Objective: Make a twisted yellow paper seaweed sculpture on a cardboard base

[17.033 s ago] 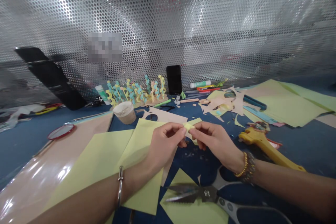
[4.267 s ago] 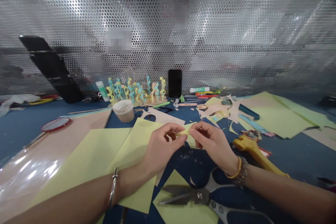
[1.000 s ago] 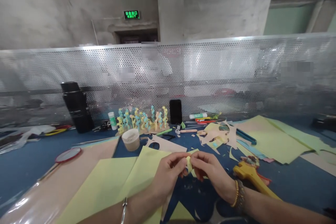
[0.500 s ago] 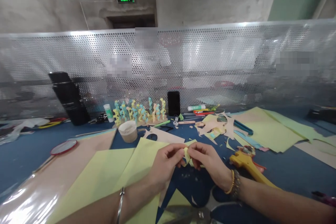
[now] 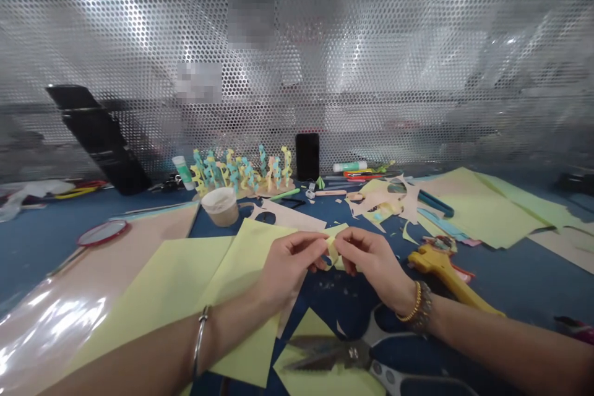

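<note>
Item: left hand (image 5: 288,266), fingers pinching together on a curled strip of pale yellow paper (image 5: 332,252), which is sitting between both hands. Item: right hand (image 5: 374,265), fingertips clamping the strip's other side. Item: pale yellow paper sheet (image 5: 245,260), lying just beside the left hand. Item: large scissors (image 5: 329,352), resting on a blue tabletop (image 5: 320,303) near the right wrist.

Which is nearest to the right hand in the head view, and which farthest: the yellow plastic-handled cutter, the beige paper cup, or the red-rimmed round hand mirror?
From the right hand, nearest first:
1. Yellow plastic-handled cutter: just to the hand's right, on the blue mat.
2. Beige paper cup: back and to the left.
3. Red-rimmed round hand mirror: far left.
</note>
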A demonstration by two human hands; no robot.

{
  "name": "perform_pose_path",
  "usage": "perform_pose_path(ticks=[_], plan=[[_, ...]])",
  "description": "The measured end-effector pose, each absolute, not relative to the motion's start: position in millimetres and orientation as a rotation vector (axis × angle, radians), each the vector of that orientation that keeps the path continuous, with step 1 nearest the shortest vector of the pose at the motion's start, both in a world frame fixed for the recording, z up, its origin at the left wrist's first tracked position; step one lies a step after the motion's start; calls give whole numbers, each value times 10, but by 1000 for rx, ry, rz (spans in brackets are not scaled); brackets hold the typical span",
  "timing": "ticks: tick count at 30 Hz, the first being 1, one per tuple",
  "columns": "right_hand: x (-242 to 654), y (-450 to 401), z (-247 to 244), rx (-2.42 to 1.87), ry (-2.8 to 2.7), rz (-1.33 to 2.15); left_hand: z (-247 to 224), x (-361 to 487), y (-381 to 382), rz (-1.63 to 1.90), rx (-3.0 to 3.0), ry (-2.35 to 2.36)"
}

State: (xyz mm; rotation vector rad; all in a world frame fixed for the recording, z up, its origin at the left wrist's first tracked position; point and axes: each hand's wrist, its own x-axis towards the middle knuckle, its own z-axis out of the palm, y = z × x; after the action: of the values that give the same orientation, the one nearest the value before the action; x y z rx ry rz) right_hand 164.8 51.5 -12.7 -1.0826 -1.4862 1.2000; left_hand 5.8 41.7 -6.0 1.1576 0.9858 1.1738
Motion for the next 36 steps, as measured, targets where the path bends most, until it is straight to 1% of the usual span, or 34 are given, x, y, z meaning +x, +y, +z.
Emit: perform_pose_path(ticks=[5, 25, 36], plan=[[1653, 512, -128, -1096, -1533, 1167, -36, 82, 409, 1186, 1209, 1091], [1647, 478, -129, -1116, -1647, 1077, -55, 80, 413, 1225, 1237, 1099], [1636, 471, -97, -1162, -1660, 1048, 9, 62, 390, 1183, 1316, 1137]])
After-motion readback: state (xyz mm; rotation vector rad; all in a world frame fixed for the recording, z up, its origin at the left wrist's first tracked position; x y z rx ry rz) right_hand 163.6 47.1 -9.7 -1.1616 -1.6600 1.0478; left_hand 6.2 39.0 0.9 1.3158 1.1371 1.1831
